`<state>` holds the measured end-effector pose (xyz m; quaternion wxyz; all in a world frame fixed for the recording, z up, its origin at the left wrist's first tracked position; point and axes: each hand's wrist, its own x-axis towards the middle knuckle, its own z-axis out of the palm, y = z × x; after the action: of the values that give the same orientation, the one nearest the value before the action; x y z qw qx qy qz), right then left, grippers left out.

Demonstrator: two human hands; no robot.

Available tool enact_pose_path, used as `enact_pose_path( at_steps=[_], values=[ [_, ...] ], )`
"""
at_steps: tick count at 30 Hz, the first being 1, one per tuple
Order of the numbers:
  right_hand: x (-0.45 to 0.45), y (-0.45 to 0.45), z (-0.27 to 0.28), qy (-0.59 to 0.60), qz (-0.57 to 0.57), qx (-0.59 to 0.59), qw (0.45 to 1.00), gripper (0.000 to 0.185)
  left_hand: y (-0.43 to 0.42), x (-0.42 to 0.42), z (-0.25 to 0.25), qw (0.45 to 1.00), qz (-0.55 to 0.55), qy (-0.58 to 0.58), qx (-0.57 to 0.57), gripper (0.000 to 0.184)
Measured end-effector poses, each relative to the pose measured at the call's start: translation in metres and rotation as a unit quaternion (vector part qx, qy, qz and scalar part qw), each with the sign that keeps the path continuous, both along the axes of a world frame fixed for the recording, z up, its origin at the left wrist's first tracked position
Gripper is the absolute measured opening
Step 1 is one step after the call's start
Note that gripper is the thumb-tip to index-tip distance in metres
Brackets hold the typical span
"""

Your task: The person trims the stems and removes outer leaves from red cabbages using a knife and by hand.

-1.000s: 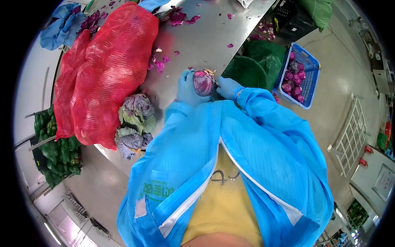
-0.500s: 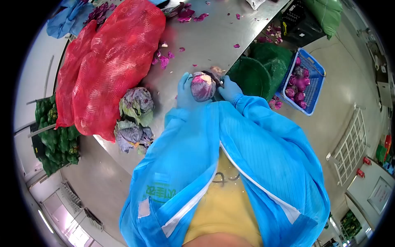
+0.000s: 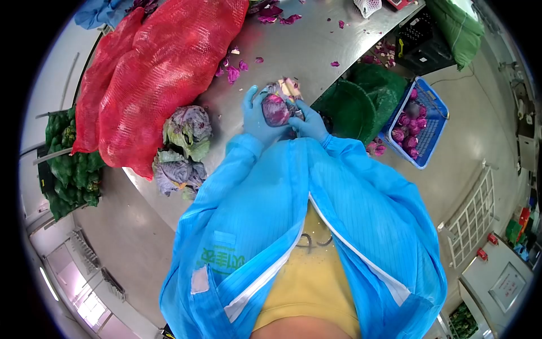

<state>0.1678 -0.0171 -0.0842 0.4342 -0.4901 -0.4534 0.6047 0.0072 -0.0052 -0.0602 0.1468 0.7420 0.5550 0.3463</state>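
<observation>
Compared with half a second ago, the right hand (image 3: 309,121) has closed in on the red cabbage (image 3: 276,110), its thumb now at the right edge of the head, and the pale patch that faced up then is hidden; a pale, purple-edged piece (image 3: 290,87) shows at the far right side instead. The cabbage is held above the near part of the metal table (image 3: 271,51), cupped by the left hand (image 3: 261,116) from the left and near sides, those fingers spread around it. The right fingers are bent around a small tool (image 3: 297,113), mostly hidden. To the right, a blue basket (image 3: 433,127) holds several purple heads; beside it is a dark green tub (image 3: 372,113), its contents unclear. A red net sack (image 3: 164,73) lies far left, with two leafy cabbages (image 3: 189,130) nearer.
</observation>
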Motion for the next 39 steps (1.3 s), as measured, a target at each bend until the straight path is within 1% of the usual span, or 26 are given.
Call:
enact_pose_path(
  at_steps=[2, 4, 5, 6, 8, 9, 10, 11, 12, 14, 16, 18, 20, 22, 23, 24, 25, 27, 28, 29, 30, 31, 34, 35, 37, 39],
  values=[
    [0.009, -0.01, 0.004, -0.105, -0.007, -0.045, 0.993, 0.053, 0.001, 0.008, 0.004, 0.999, 0.027, 0.014, -0.037, 0.097],
    [0.022, -0.015, 0.025, 0.024, -0.031, -0.064, 0.997, 0.047, 0.003, 0.011, 0.003, 0.993, 0.005, -0.011, -0.115, 0.096],
    [0.033, -0.019, 0.027, -0.023, -0.043, -0.058, 0.997, 0.043, 0.001, 0.012, 0.004, 0.996, 0.0, -0.005, -0.093, 0.097],
    [0.044, -0.027, 0.024, 0.009, -0.063, -0.057, 0.996, 0.044, 0.002, 0.01, -0.001, 0.996, 0.001, -0.006, -0.093, 0.097],
    [0.068, -0.042, 0.023, -0.063, -0.066, -0.099, 0.991, 0.044, 0.006, 0.002, -0.014, 0.999, -0.023, -0.031, -0.001, 0.1],
    [0.078, -0.049, 0.016, -0.064, -0.066, -0.1, 0.991, 0.044, 0.005, 0.001, -0.012, 0.999, -0.009, -0.021, -0.034, 0.105],
    [0.086, -0.056, 0.009, -0.206, -0.074, -0.045, 0.975, 0.044, 0.003, 0.001, -0.007, 0.999, -0.009, -0.022, -0.035, 0.105],
    [0.09, -0.059, 0.001, -0.342, -0.08, 0.011, 0.936, 0.044, 0.001, 0.001, -0.001, 0.986, 0.003, -0.133, -0.1, 0.103],
    [0.088, -0.058, 0.004, -0.342, -0.079, 0.01, 0.936, 0.044, -0.001, 0.001, 0.003, 0.956, 0.014, -0.241, -0.164, 0.102],
    [0.083, -0.051, 0.01, -0.334, -0.038, 0.06, 0.94, 0.048, -0.002, -0.002, -0.002, 0.951, 0.02, -0.253, -0.176, 0.105],
    [0.064, -0.032, 0.019, -0.31, 0.029, 0.041, 0.949, 0.056, -0.004, -0.005, -0.014, 0.969, 0.042, -0.214, -0.12, 0.107],
    [0.04, -0.014, 0.016, -0.168, 0.063, -0.104, 0.978, 0.059, -0.009, -0.002, -0.013, 0.972, 0.053, -0.198, -0.118, 0.109],
    [0.024, -0.004, 0.011, -0.176, 0.091, -0.108, 0.974, 0.062, -0.014, 0.003, -0.009, 0.974, 0.065, -0.18, -0.118, 0.111],
    [0.017, -0.002, -0.006, -0.185, 0.117, -0.11, 0.97, 0.066, -0.015, 0.009, -0.005, 0.956, 0.077, -0.27, -0.087, 0.106],
    [0.014, -0.003, -0.025, -0.184, 0.092, -0.04, 0.978, 0.068, -0.012, 0.008, -0.002, 0.956, 0.078, -0.271, -0.084, 0.106],
    [0.012, -0.003, -0.022, -0.181, 0.069, 0.027, 0.981, 0.071, -0.011, 0.006, 0.004, 0.98, 0.082, -0.15, -0.099, 0.102],
    [0.013, -0.004, -0.019, -0.181, 0.073, 0.026, 0.98, 0.071, -0.013, 0.004, 0.007, 0.989, 0.085, -0.026, -0.116, 0.099],
    [0.017, -0.002, -0.006, -0.296, 0.073, 0.026, 0.952, 0.066, -0.013, 0.008, 0.008, 0.988, 0.093, -0.04, -0.119, 0.096],
    [0.021, 0.003, -0.004, -0.296, 0.072, 0.027, 0.952, 0.066, -0.011, 0.01, 0.007, 0.986, 0.098, -0.055, -0.119, 0.093],
    [0.027, 0.01, -0.003, -0.163, 0.033, -0.124, 0.978, 0.062, -0.011, 0.009, 0.004, 0.986, 0.097, -0.056, -0.119, 0.093],
    [0.031, 0.013, -0.002, -0.022, -0.007, -0.27, 0.963, 0.058, -0.014, 0.007, 0.0, 0.989, 0.096, -0.051, -0.102, 0.094],
    [0.033, 0.01, 0.003, 0.028, -0.115, -0.279, 0.953, 0.051, -0.013, 0.004, -0.004, 0.991, 0.094, -0.046, -0.081, 0.095],
    [0.046, 0.006, 0.009, -0.148, -0.071, -0.162, 0.973, 0.051, -0.017, -0.001, -0.009, 0.993, 0.083, -0.063, -0.047, 0.096],
    [0.041, 0.004, 0.01, -0.147, -0.071, -0.166, 0.973, 0.051, -0.016, -0.005, -0.011, 0.991, 0.081, -0.07, -0.084, 0.096],
    [0.028, 0.012, 0.011, -0.256, -0.061, 0.048, 0.964, 0.05, -0.013, -0.012, -0.009, 0.992, 0.049, -0.084, -0.08, 0.094],
    [0.024, 0.028, 0.009, -0.266, -0.006, 0.119, 0.957, 0.049, -0.012, -0.014, -0.013, 0.992, 0.021, -0.101, -0.077, 0.093]
  ],
)
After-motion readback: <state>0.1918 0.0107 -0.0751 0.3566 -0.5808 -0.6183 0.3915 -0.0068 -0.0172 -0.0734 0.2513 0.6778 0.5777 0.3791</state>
